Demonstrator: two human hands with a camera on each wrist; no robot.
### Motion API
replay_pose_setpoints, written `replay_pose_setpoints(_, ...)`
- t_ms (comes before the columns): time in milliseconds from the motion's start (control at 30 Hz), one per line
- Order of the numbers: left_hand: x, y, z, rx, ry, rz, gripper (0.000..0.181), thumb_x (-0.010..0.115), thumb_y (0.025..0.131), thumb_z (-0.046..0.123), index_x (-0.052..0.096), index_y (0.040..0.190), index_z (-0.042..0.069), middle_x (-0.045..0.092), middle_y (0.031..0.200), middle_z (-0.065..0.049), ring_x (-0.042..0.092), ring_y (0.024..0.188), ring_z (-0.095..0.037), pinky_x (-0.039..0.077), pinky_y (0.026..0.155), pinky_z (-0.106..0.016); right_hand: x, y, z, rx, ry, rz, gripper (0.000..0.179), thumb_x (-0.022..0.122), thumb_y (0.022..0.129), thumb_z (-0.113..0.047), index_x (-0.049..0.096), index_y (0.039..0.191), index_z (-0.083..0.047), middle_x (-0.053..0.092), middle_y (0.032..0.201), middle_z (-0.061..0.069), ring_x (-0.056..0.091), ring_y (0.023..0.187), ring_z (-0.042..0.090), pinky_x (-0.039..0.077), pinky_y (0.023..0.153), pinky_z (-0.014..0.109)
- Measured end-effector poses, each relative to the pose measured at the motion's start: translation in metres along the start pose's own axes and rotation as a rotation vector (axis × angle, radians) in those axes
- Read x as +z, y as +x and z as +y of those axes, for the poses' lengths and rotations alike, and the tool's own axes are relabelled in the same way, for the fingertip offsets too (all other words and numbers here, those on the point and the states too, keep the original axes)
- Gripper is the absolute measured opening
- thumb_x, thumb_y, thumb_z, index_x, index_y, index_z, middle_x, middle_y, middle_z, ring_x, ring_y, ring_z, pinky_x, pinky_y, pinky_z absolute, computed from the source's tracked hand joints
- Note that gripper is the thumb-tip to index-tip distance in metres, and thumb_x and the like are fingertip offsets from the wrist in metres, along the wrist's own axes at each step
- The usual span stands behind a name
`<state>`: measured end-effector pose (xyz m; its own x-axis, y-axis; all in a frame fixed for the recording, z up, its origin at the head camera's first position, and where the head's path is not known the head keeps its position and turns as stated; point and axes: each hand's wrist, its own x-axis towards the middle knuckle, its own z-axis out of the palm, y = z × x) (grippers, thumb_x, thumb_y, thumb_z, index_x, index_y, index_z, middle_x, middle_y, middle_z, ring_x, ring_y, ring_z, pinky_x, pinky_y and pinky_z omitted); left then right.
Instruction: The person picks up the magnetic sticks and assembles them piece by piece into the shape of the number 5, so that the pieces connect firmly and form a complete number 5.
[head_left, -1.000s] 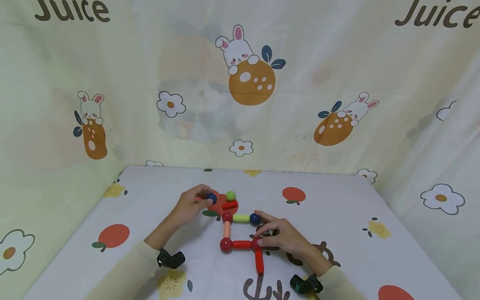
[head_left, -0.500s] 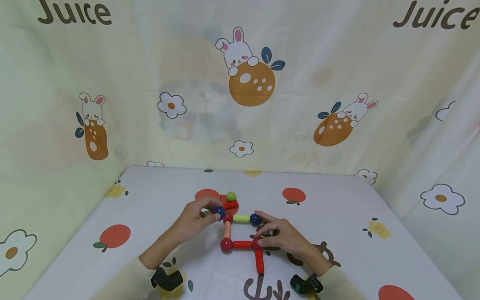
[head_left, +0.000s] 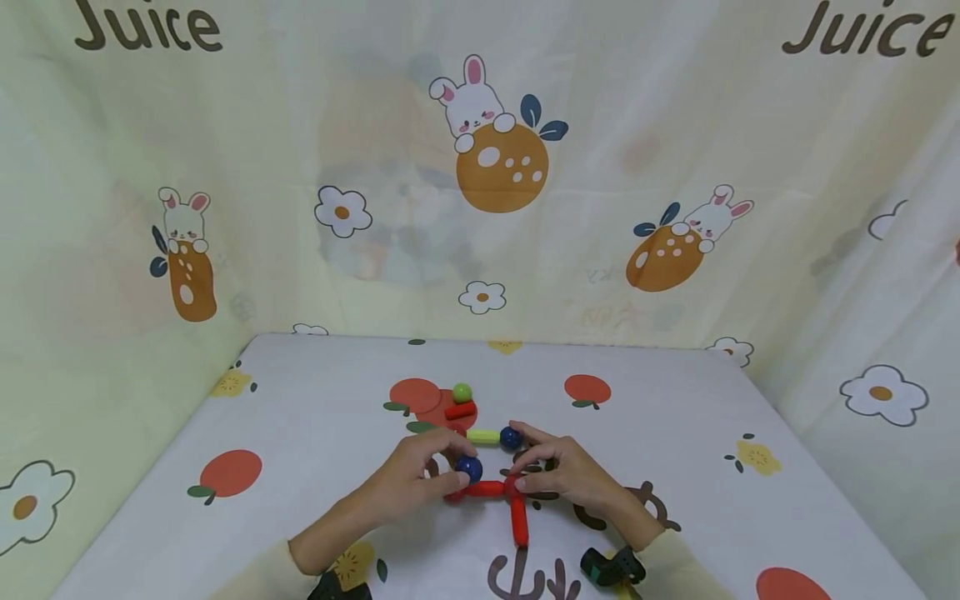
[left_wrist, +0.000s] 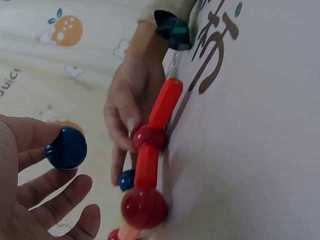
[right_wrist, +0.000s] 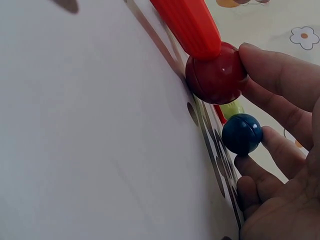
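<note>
My left hand (head_left: 420,473) pinches a dark blue ball (head_left: 469,469) between thumb and fingers, held above the left side of a joined ball-and-rod figure. My right hand (head_left: 573,475) holds a red ball (right_wrist: 216,75) of that figure by thumb and finger; other fingers touch a second blue ball (right_wrist: 242,134). From the held red ball one red rod (head_left: 519,522) points toward the front. Another red rod (head_left: 487,489) runs left to a red corner ball (left_wrist: 144,207). A yellow-green rod (head_left: 483,437) meets the second blue ball. In the head view my left hand hides the salmon side rod.
Behind the figure, a green ball (head_left: 462,392) and a loose red rod (head_left: 460,411) lie on the fruit-printed white tablecloth (head_left: 315,392). A printed curtain (head_left: 390,275) hangs along the back and both sides.
Carrying the blue ball, my left hand has come from the back left, past the far red ball, toward the front and right. My right hand keeps its place on the figure.
</note>
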<state>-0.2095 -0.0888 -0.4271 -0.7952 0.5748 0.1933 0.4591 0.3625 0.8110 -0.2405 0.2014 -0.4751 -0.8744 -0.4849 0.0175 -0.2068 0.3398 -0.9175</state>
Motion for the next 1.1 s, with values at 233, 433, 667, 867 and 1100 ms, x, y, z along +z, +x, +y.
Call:
replay_pose_setpoints(233, 0.018, 0.0, 0.006, 0.053, -0.022, -0.106, 0.027, 0.073, 0.095, 0.017, 0.067, 0.12, 0.017, 0.064, 0.106, 0.01, 0.06, 0.096, -0.018, 0.055, 0.081, -0.028, -0.002, 0.0, 0.0, 0.007, 0.01, -0.002, 0.015, 0.08, 0.086, -0.016, 0.081, 0.101, -0.012, 0.039, 0.161, 0.008, 0.023, 0.152, 0.041, 0.014, 0.113, 0.075)
replay_pose_setpoints(433, 0.032, 0.0, 0.009, 0.075, -0.047, -0.2, 0.026, 0.071, 0.096, 0.022, 0.068, 0.121, 0.016, 0.065, 0.108, 0.012, 0.06, 0.095, -0.014, 0.055, 0.079, -0.025, -0.003, 0.001, 0.001, 0.002, 0.004, -0.004, 0.016, 0.08, 0.087, -0.016, 0.081, 0.102, -0.012, 0.04, 0.16, 0.008, 0.024, 0.151, 0.041, 0.015, 0.113, 0.075)
replay_pose_setpoints(667, 0.046, 0.001, 0.013, 0.055, -0.067, -0.303, 0.023, 0.072, 0.095, 0.02, 0.069, 0.118, 0.023, 0.063, 0.112, 0.015, 0.056, 0.1, -0.001, 0.054, 0.081, -0.023, -0.002, 0.001, 0.002, -0.012, -0.006, -0.003, 0.015, 0.08, 0.087, -0.015, 0.081, 0.101, -0.012, 0.04, 0.16, 0.01, 0.026, 0.151, 0.041, 0.015, 0.114, 0.074)
replay_pose_setpoints(867, 0.057, -0.002, 0.012, 0.062, -0.008, -0.389, 0.027, 0.072, 0.094, 0.019, 0.068, 0.121, 0.023, 0.06, 0.113, 0.016, 0.055, 0.1, 0.003, 0.052, 0.086, -0.019, -0.003, 0.002, 0.003, -0.01, -0.017, 0.002, 0.015, 0.08, 0.086, -0.017, 0.081, 0.101, -0.014, 0.041, 0.16, 0.008, 0.027, 0.151, 0.04, 0.016, 0.113, 0.074)
replay_pose_setpoints(1100, 0.07, -0.004, 0.011, 0.128, 0.037, -0.416, 0.026, 0.072, 0.094, 0.016, 0.071, 0.12, 0.02, 0.06, 0.109, 0.015, 0.055, 0.093, 0.004, 0.053, 0.08, -0.017, -0.002, 0.001, 0.004, -0.027, -0.005, -0.002, 0.015, 0.081, 0.086, -0.018, 0.081, 0.099, -0.013, 0.042, 0.159, 0.009, 0.027, 0.151, 0.039, 0.017, 0.115, 0.072)
